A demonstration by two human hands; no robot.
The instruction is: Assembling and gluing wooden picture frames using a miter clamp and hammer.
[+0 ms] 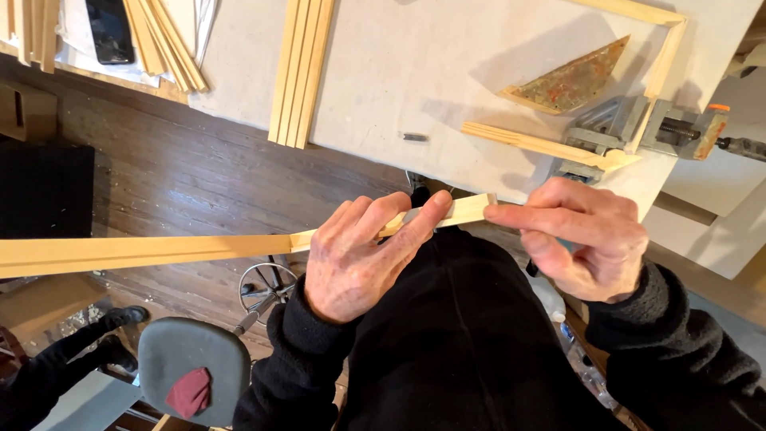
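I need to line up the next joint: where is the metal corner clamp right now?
In the head view the corner clamp sits at the right edge of the pale worktable, gripping a frame corner just beyond the right hand, beside the triangular offcut.

Seen from above: a long pale wooden strip (159, 251) held level across the body, over a dark plank floor (183, 175). Left hand (359, 255) wrapped over the strip near its right end, fingers curled on top. Right hand (586, 239) pinching that end with its fingertips. Beyond, on the pale surface (415, 72): a bundle of wooden strips (301, 72), a corner clamp (606, 128) gripping a frame corner, a mottled triangular piece (570, 82).
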